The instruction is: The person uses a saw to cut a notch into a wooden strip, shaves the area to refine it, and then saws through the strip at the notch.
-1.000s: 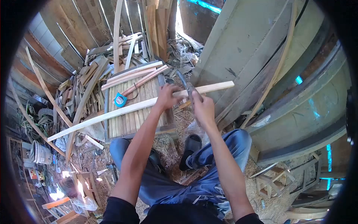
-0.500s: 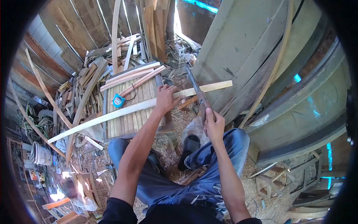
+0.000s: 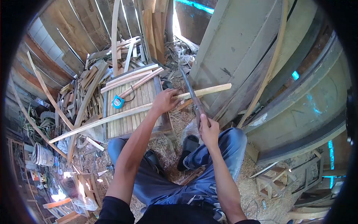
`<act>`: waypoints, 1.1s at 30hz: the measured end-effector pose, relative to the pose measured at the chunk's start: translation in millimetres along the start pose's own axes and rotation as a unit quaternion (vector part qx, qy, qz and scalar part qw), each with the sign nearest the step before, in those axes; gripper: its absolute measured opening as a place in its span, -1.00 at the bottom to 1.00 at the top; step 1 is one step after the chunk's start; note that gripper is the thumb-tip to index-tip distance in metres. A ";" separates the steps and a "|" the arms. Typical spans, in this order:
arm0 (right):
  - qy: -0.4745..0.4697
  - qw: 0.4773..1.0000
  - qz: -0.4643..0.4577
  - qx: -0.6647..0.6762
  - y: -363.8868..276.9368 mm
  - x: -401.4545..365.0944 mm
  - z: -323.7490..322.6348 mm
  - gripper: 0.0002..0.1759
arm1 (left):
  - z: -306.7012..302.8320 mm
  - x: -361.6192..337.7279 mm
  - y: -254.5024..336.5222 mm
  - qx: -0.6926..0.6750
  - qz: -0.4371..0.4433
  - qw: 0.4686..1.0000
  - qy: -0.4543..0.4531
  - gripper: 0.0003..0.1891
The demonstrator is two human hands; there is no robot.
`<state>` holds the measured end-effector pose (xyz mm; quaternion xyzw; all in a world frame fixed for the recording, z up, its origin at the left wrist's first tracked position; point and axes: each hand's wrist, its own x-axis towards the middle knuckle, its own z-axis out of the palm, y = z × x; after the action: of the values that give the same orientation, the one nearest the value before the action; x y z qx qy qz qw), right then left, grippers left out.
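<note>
A: What is the left hand (image 3: pixel 164 102) doing?

B: It is gripping a long, narrow, pale wooden strip (image 3: pixel 134 111), and its fingers are bending over the wood.

A: And the right hand (image 3: pixel 209 130)?

B: It is clamping around the brown handle of a long tool with a dark, narrow blade (image 3: pixel 188 83). So the two hands are holding different things, apart from each other.

A: Where exactly is the strip lying?

B: It is running slantwise across a slatted wooden panel with a dark frame (image 3: pixel 125 127), and both its ends are extending past the panel. The tool is crossing the strip beside the left hand, but I cannot tell whether they are touching.

A: What is resting on the panel?

B: A blue, rounded tape measure (image 3: pixel 118 101) is lying near the strip. At the far end, several shorter, pale and pinkish wood pieces (image 3: pixel 134 72) are lying at slightly different angles.

A: And farther out?

B: Wood shavings (image 3: pixel 177 120) are covering the ground around a dark sandal (image 3: pixel 190 143). A heap of wood offcuts (image 3: pixel 88 76) is standing beyond the panel, to the left, and a large grey board (image 3: pixel 238 48) is leaning on the right.
</note>
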<state>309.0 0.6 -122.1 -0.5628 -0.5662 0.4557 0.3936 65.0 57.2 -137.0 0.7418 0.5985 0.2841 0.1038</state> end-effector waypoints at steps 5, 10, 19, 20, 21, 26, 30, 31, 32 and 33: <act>-0.020 0.999 -0.001 0.027 -5.6 5.0 -0.7 -0.42 | 2.5 3.0 2.0 0.052 0.024 0.998 0.008 -0.73; -0.005 0.999 -0.032 0.040 -19.6 -2.7 4.5 -0.44 | -0.9 -0.8 10.1 0.115 0.028 0.992 -0.037 -0.76; -0.018 0.999 -0.034 -0.011 -9.5 -2.4 10.6 -0.42 | 2.0 -4.2 20.0 0.032 -0.025 0.999 0.026 -0.68; -0.019 1.000 -0.012 -0.005 -7.6 -5.7 11.2 -0.42 | 1.9 -4.8 21.4 0.010 -0.038 0.999 0.025 -0.66; -0.020 1.000 0.010 0.002 -5.4 -9.3 11.9 -0.41 | 2.7 -4.9 18.9 0.011 -0.035 0.999 0.020 -0.66; -0.004 1.000 -0.009 0.012 -3.7 3.0 14.8 -0.44 | -8.4 3.8 16.7 -0.001 -0.093 0.993 -0.069 -0.62; 0.012 0.991 -0.119 -0.060 -20.8 -13.5 18.6 -0.48 | -3.6 4.3 14.2 0.040 -0.130 0.983 -0.120 -0.58; 0.020 0.991 -0.118 -0.058 -21.2 -19.9 20.5 -0.48 | -0.6 4.0 7.9 0.023 -0.123 0.986 -0.109 -0.56; 0.020 0.990 -0.115 -0.074 -21.1 -26.2 21.9 -0.49 | 2.9 6.7 1.3 0.003 -0.117 0.989 -0.094 -0.55; 0.018 0.989 -0.112 -0.090 -20.2 -31.2 22.0 -0.49 | 7.0 10.5 -8.1 0.002 -0.111 0.989 -0.095 -0.55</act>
<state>284.1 -31.1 -106.7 -0.5377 -0.6570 0.3455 0.3998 63.4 70.5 -143.6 0.6945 0.6654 0.1979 0.1890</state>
